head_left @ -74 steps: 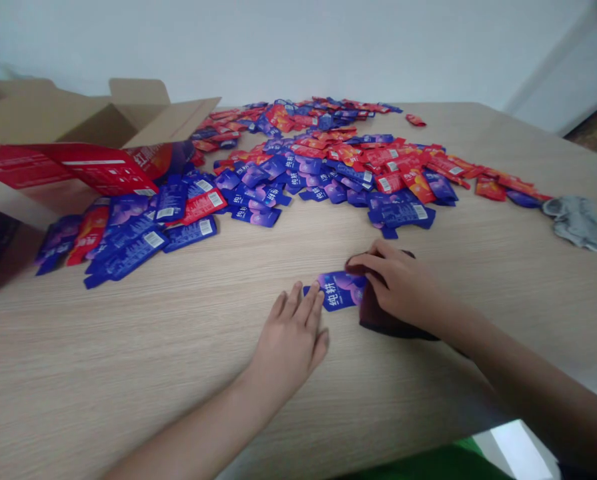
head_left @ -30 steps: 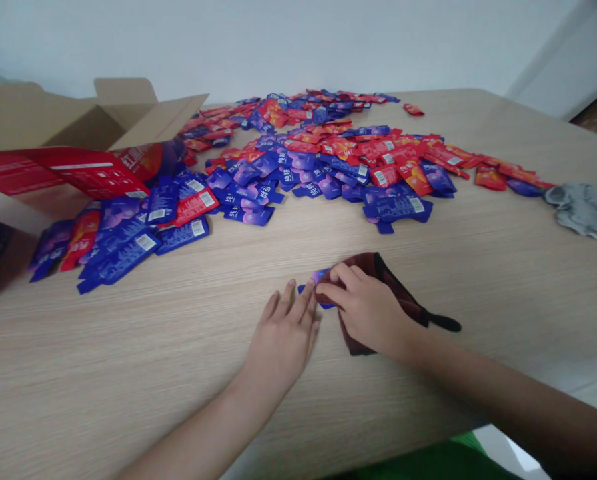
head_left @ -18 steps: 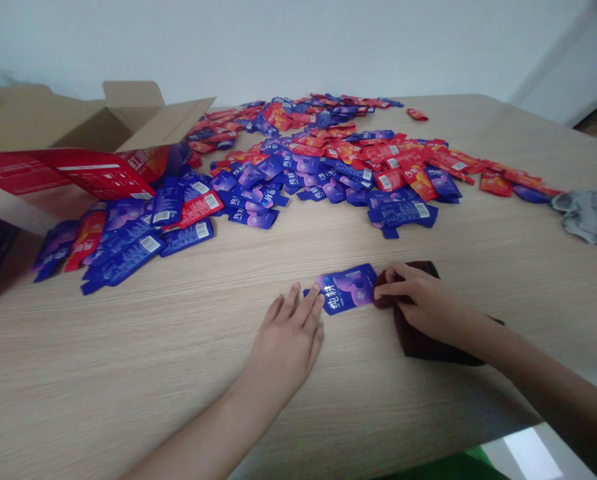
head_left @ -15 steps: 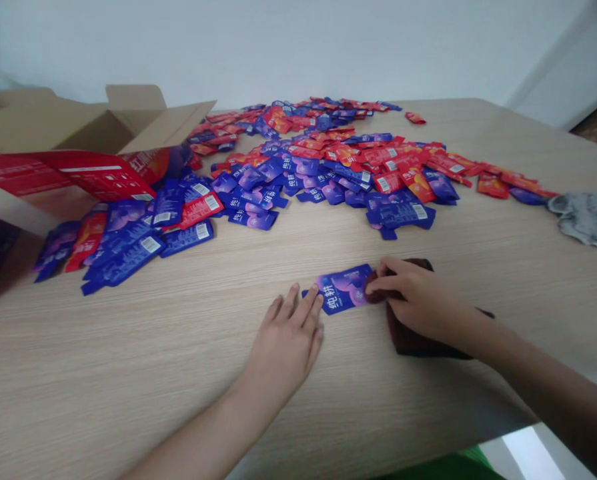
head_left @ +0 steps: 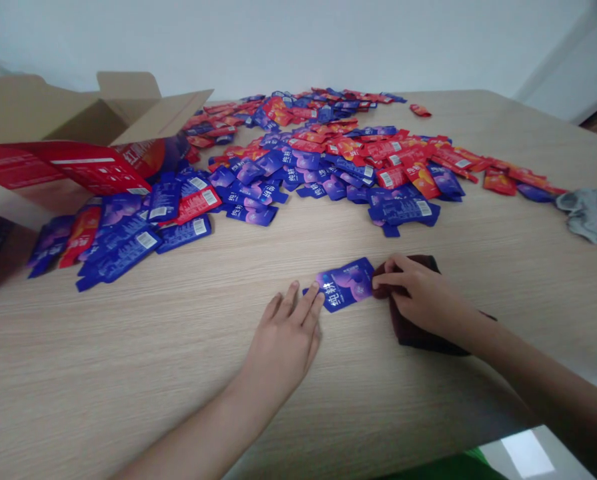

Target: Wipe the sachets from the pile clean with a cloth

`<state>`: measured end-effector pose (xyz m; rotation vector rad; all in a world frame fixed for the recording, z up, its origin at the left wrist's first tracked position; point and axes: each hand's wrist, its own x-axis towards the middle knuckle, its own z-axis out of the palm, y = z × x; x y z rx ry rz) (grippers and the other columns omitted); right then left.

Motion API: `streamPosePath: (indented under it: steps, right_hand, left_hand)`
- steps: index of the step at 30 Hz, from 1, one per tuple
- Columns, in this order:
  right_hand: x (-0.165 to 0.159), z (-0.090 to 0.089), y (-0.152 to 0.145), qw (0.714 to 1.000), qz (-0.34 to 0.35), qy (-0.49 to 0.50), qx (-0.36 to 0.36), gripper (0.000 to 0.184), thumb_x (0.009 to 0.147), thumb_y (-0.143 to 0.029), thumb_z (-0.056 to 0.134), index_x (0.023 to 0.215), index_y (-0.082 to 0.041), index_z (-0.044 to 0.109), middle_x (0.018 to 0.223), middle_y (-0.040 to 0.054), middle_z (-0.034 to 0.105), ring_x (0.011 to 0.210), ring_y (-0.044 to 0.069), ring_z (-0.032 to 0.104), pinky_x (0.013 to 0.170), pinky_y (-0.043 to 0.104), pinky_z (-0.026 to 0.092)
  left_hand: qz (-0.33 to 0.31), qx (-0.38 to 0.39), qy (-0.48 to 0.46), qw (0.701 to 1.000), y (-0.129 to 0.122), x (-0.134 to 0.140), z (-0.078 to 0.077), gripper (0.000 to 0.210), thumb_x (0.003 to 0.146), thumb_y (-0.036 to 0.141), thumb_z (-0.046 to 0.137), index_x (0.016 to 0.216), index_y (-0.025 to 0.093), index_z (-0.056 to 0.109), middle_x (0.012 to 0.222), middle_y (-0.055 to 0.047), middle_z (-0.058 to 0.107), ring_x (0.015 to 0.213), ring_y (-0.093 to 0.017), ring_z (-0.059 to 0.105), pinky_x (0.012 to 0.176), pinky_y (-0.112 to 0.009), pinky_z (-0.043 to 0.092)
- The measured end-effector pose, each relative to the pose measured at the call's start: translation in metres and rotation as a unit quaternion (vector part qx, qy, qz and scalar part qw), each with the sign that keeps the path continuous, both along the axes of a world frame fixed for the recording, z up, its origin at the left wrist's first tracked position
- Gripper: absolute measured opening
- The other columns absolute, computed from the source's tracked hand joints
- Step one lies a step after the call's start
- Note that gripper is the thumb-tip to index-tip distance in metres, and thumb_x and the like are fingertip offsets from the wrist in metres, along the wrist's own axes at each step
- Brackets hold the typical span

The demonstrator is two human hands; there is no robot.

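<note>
A flat blue-purple pouch [head_left: 349,283] printed with purple fruit and white characters lies on the wooden table. My left hand [head_left: 291,330] rests palm down, fingers stretched out, with its fingertips on the pouch's left, spouted end. At the pouch's other end, my right hand [head_left: 418,290] pinches a bunched corner of a dark maroon cloth [head_left: 413,330]. The rest of that cloth lies folded on the table under my right hand and wrist. The bunched corner sits right at the pouch's right edge; whether it touches is hard to make out.
Many red and blue pouches [head_left: 328,170] spread in heaps across the table's far half. More pouches [head_left: 121,257] lie by an open cardboard box [head_left: 93,163] at the left. A grey cloth item [head_left: 591,217] is at the far right, and a white wall stands behind.
My right hand has drawn the cloth corner slightly right, toward the pouch's edge. The left hand keeps its place on the pouch. The camera view has shifted a little.
</note>
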<state>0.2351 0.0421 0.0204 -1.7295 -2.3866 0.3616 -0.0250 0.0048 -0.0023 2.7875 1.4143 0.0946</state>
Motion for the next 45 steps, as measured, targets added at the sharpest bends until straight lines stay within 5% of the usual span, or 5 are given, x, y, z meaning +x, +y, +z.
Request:
streamPosePath:
  steps: [10, 20, 29, 38, 45]
  right_hand:
    - [-0.065, -0.003, 0.0, 0.991, 0.079, -0.002, 0.108, 0.027, 0.09, -0.018, 0.048, 0.107, -0.023, 0.068, 0.105, 0.0082, 0.057, 0.092, 0.021, 0.052, 0.073, 0.033, 0.045]
    - [0.004, -0.007, 0.003, 1.0, -0.008, -0.004, 0.027, 0.027, 0.085, -0.013, 0.048, 0.102, -0.023, 0.066, 0.107, 0.0067, 0.058, 0.095, 0.022, 0.059, 0.074, 0.033, 0.048]
    - [-0.035, -0.005, 0.013, 0.996, 0.007, 0.027, 0.081, 0.028, 0.085, -0.011, 0.048, 0.103, -0.025, 0.066, 0.108, 0.0078, 0.057, 0.101, 0.023, 0.057, 0.075, 0.033, 0.049]
    - [-0.014, -0.009, 0.014, 0.993, -0.007, 0.111, 0.028, 0.033, 0.082, -0.01, 0.05, 0.105, -0.027, 0.066, 0.109, 0.0048, 0.058, 0.098, 0.021, 0.06, 0.079, 0.035, 0.051]
    - [-0.014, -0.013, 0.013, 0.991, 0.006, 0.126, 0.044, 0.033, 0.083, -0.012, 0.05, 0.108, -0.026, 0.066, 0.108, 0.0054, 0.056, 0.099, 0.021, 0.059, 0.082, 0.036, 0.051]
  left_hand:
    - [0.01, 0.026, 0.01, 1.0, -0.003, 0.005, -0.002, 0.046, 0.095, 0.027, 0.041, 0.137, 0.013, 0.052, 0.146, -0.008, 0.046, 0.132, -0.036, 0.045, 0.102, -0.051, 0.045]
    - [0.007, 0.017, 0.013, 1.0, -0.002, 0.005, 0.0, 0.046, 0.094, 0.026, 0.043, 0.137, 0.013, 0.052, 0.147, -0.007, 0.045, 0.132, -0.035, 0.045, 0.102, -0.05, 0.045]
    - [0.033, 0.012, -0.012, 0.999, -0.011, 0.014, 0.004, 0.051, 0.091, 0.034, 0.05, 0.135, 0.007, 0.053, 0.144, -0.014, 0.05, 0.131, -0.038, 0.044, 0.105, -0.052, 0.041]
    - [-0.085, -0.07, -0.104, 0.989, 0.02, 0.018, 0.028, 0.034, 0.097, 0.027, 0.04, 0.081, 0.018, 0.07, 0.093, -0.006, 0.068, 0.09, -0.023, 0.061, 0.082, -0.042, 0.048]
    - [-0.177, -0.08, -0.126, 0.973, 0.065, 0.026, 0.004, 0.035, 0.099, 0.018, 0.041, 0.132, 0.024, 0.052, 0.14, -0.002, 0.054, 0.131, -0.021, 0.041, 0.105, -0.041, 0.036]
